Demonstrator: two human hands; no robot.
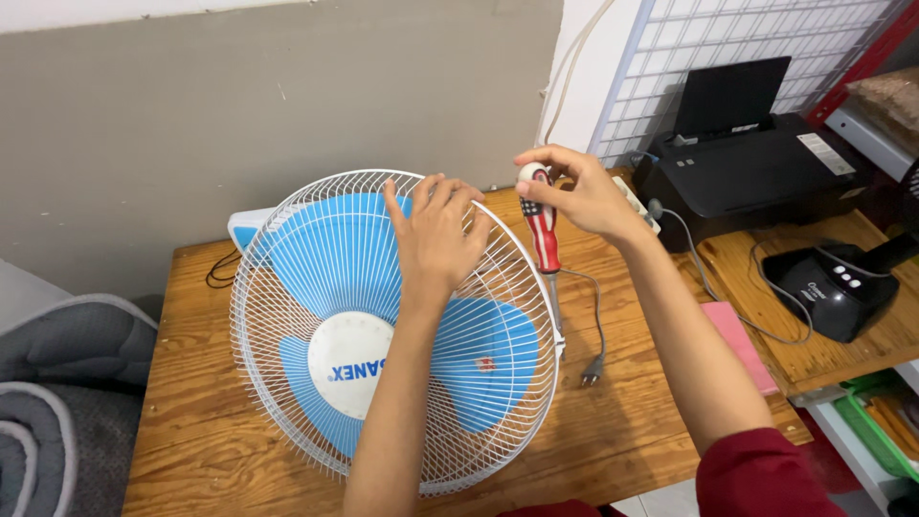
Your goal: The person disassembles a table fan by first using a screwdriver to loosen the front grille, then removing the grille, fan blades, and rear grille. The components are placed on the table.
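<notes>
I press my left hand (436,235) flat on the fan grille (287,383) to steady it while my right hand (579,191) grips the screwdriver (542,235) upright at the grille's right rim.

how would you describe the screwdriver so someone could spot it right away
Start at the big white wire fan guard lying on the wooden table. At its right rim, the right hand holds the screwdriver upright, tip down at the guard's edge. Its red handle with a striped pattern and white cap sets it apart from the grey cable beside it.
</notes>
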